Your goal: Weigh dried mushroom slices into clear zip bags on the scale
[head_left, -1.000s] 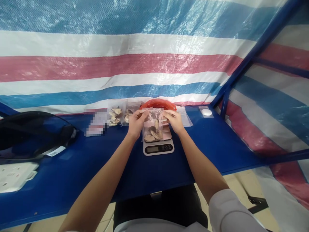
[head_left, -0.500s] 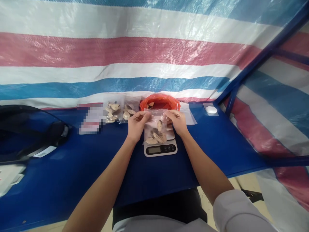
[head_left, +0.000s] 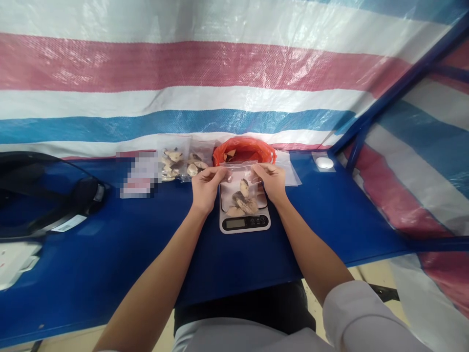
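Observation:
A clear zip bag hangs between my hands, its top strip stretched level. My left hand pinches its upper left corner, and my right hand pinches the upper right one. Several pale, dark-edged dried slices lie in the lower part of the bag. Behind and below it is a white digital scale, its plate partly covered by the bag; I cannot make out a reading on its display. Just beyond the bag stands an open red plastic bag with a few similar pieces showing inside.
Left of the red bag stand two filled clear bags. Flat empty bags lie to its right, near a white round object. A black item and a white case occupy the blue table's left side.
The bag and both hands have shifted very slightly over the scale, still gripping the same corners. The whole view has tilted a little downward.

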`<state>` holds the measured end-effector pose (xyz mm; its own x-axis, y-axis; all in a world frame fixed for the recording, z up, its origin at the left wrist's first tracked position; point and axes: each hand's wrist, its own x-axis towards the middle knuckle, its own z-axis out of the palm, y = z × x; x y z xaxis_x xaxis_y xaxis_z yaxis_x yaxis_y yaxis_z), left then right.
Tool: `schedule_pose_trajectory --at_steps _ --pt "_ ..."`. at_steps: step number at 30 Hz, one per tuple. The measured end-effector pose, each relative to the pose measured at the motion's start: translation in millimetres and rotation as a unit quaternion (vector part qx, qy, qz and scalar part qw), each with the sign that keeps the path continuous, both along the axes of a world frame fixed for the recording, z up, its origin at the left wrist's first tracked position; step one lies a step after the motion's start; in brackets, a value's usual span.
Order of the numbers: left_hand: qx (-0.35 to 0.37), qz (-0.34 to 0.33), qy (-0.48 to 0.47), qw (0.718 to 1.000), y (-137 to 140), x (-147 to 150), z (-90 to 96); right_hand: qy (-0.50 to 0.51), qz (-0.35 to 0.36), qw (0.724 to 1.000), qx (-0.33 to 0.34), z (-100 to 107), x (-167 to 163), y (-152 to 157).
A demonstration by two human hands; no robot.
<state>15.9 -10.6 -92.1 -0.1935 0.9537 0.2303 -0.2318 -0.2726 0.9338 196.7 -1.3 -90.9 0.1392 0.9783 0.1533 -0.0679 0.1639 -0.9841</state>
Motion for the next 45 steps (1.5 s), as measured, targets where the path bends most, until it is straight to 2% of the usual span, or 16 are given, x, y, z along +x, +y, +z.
schedule_pose_trajectory --at_steps 7,11,16,21,28,36,40,45 --pt "0.024 0.007 0.011 1.0 0 -4 -1.7 0.022 0.043 0.998 -0.051 2 -2 -4" --pt "0.014 0.017 0.024 0.999 1 -5 -2.8 0.012 0.036 0.997 -0.064 2 0 -4" --pt "0.021 0.027 0.039 0.999 3 -5 -4.5 0.005 0.042 0.998 -0.042 3 2 -3" --pt "0.031 0.033 0.044 0.998 3 -3 -3.0 -0.002 0.04 0.997 -0.073 5 -1 -4" --pt "0.052 0.022 0.053 0.997 1 -3 -1.9 -0.007 0.047 0.998 -0.048 8 -4 -5" --pt "-0.001 0.006 0.043 0.999 5 -6 0.0 -0.005 0.064 0.998 -0.028 9 -4 -5" --pt "-0.021 -0.007 0.03 0.999 10 -7 0.6 0.008 0.099 0.994 -0.046 10 -1 0" --pt "0.0 -0.032 0.025 0.999 19 -2 5.8 0.004 0.092 0.996 -0.009 13 -2 12"
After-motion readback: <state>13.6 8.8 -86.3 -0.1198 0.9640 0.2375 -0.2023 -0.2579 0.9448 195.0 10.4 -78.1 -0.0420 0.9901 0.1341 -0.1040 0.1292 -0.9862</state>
